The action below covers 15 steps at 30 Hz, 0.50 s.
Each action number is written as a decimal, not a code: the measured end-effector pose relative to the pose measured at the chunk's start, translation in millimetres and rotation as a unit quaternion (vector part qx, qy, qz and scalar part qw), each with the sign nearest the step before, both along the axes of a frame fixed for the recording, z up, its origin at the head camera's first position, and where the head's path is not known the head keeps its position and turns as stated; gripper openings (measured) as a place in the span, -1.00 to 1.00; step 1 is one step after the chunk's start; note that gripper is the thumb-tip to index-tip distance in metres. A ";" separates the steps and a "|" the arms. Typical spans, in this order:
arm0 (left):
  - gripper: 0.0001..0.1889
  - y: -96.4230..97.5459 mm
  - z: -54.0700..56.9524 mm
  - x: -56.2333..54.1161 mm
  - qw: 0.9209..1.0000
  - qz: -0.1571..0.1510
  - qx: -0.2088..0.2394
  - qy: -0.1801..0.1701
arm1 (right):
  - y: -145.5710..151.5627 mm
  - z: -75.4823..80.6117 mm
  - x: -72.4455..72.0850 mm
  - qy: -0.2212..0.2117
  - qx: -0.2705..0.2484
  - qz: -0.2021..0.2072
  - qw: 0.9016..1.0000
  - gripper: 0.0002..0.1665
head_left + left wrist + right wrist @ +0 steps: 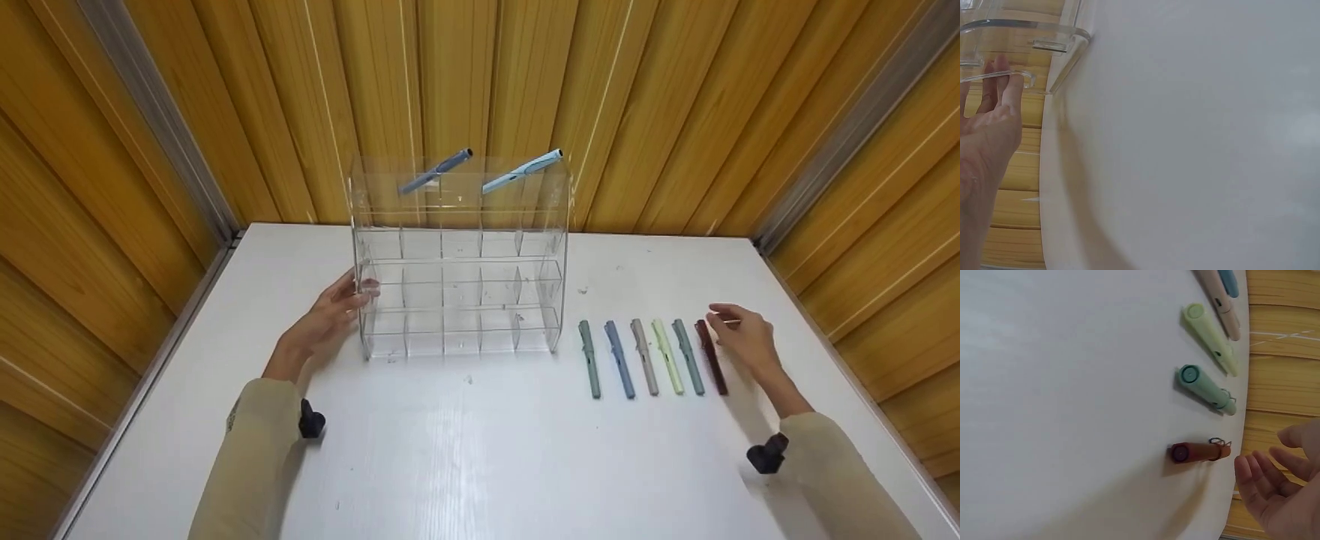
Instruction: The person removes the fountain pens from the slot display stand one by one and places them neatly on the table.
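Observation:
My left hand [322, 319] touches the left side of a clear acrylic pen rack [461, 307], its fingers seen through the plastic in the left wrist view. Two pens lie slanted in the rack's top tier: a dark blue pen [436, 172] and a light blue pen [523, 172]. Beside the dark red pen [712, 358] at the row's right end is my right hand [750, 341], fingers loosely bent. The right wrist view shows a gap between the fingertips and that pen [1199, 451], and nothing in the hand.
Left of the dark red pen lie a teal pen [688, 357], a pale green pen [667, 357], a beige pen [645, 358], a blue pen [620, 360] and a green pen [590, 360]. The white table [450, 465] meets wood-patterned walls [660, 112].

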<state>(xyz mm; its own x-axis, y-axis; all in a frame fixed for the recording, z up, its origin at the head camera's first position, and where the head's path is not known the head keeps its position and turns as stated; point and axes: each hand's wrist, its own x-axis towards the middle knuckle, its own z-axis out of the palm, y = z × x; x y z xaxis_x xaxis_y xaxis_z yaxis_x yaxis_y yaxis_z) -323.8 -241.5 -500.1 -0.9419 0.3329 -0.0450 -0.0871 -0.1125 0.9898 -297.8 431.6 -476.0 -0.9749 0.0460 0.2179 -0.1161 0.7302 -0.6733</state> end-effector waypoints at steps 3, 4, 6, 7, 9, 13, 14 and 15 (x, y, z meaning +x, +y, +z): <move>-0.17 1.3 1.5 0.0 1.000 -0.004 0.000 0.002 | -7.8 12.6 0.7 -0.020 -0.017 0.003 1.000 -0.50; -0.18 1.6 1.7 0.4 1.000 -0.003 0.002 0.001 | -11.0 16.4 0.6 -0.028 -0.021 0.005 0.999 -0.49; -0.19 1.4 1.9 1.7 1.000 -0.005 0.002 0.003 | -18.0 23.2 0.1 -0.039 -0.028 0.008 0.999 -0.47; -0.19 1.6 1.9 2.3 1.000 -0.002 0.002 -0.001 | -21.5 26.0 -0.1 -0.040 -0.033 0.013 0.999 -0.47; -0.19 1.4 0.9 2.6 1.000 0.001 0.007 -0.005 | -28.6 31.1 -0.4 -0.037 -0.042 0.027 0.998 -0.47; -0.18 1.8 0.9 2.4 1.000 0.003 0.002 -0.013 | -44.8 43.3 -0.3 -0.021 -0.050 0.060 0.997 -0.48; -0.18 1.9 0.8 2.3 1.000 0.002 -0.001 -0.009 | -49.2 46.7 -0.5 -0.017 -0.052 0.066 0.996 -0.49; -0.18 2.1 0.9 2.5 1.000 0.003 0.000 -0.009 | -53.8 50.0 -0.8 -0.014 -0.055 0.072 0.996 -0.49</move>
<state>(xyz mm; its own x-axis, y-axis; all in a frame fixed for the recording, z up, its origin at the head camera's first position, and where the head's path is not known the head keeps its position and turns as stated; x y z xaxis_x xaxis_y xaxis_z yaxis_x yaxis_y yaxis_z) -321.2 -239.4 -499.2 -0.9427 0.3278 -0.0614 -0.1037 -0.1130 0.9882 -298.6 377.7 -426.0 -0.9788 -0.0732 0.1912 -0.1941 0.6295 -0.7523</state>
